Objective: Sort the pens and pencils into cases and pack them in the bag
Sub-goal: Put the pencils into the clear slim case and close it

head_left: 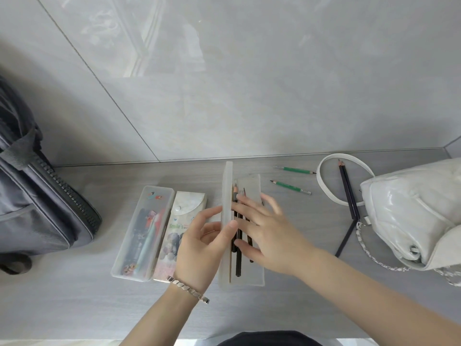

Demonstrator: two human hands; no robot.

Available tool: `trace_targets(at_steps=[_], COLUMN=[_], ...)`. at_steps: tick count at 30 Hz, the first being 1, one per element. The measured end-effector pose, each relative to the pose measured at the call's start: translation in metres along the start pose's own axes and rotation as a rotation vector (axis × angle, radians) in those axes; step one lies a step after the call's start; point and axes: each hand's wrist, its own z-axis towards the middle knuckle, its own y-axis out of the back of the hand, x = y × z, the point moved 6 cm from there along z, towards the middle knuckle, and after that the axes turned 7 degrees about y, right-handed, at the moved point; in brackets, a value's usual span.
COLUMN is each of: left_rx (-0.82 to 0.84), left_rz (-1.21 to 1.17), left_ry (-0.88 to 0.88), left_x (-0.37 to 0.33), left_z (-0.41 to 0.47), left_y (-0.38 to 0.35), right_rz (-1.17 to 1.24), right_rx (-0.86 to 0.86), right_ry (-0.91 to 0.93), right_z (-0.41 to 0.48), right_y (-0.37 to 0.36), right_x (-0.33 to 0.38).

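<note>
Now my left hand (199, 245) pinches the seemingly stiff, light frosted plastic lid (227, 196) mid-edge; beside that lid, my right hand (272, 236), fingers spread, rests on roll-prone dark pencils (239, 260).

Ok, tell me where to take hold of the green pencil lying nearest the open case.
Pinch the green pencil at mid-shaft, coming from above with the right hand. It lies flat on the table, so only its long sides offer grip, and both are free: the other green pencil and the white strap lie apart from it.
</note>
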Motion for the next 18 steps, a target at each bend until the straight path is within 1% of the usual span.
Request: trace_targets(at_steps=[2, 4, 10, 12, 14, 17, 18], left_rx=[-0.014, -0.034, -0.045, -0.042, -0.028, 0.004, 0.016], left_rz=[-0.012, -0.031, -0.071, -0.065, -0.062, -0.030, -0.029], left_ry=[0.002, 0.016, 0.086, 0.097, 0.101, 0.098, 0.096], left_x=[-0.001, 0.000, 0.009, 0.013, 0.014, 0.011, 0.009], left_z=[0.001, 0.002, 0.003, 0.004, 0.006, 0.012, 0.015], left_y=[0.002, 0.005, -0.001, -0.005, -0.010, -0.021, -0.025], right_rz=[-0.036, -0.046, -0.014, 0.036, 0.154, 0.477, 0.534], right_rx=[0.063, 0.092, 0.046, 0.066, 0.102, 0.114, 0.078], right_ry=[0.028, 0.045, 0.017, 0.009, -0.041, -0.243, -0.308], right_z=[-0.003, -0.007, -0.018, -0.022, -0.027, -0.033, -0.033], right_y=[-0.004, -0.004, 0.001, 0.000, -0.003, 0.000, 0.005], right_x=[0.001, 0.003, -0.002, -0.004, -0.010, -0.025, -0.033])
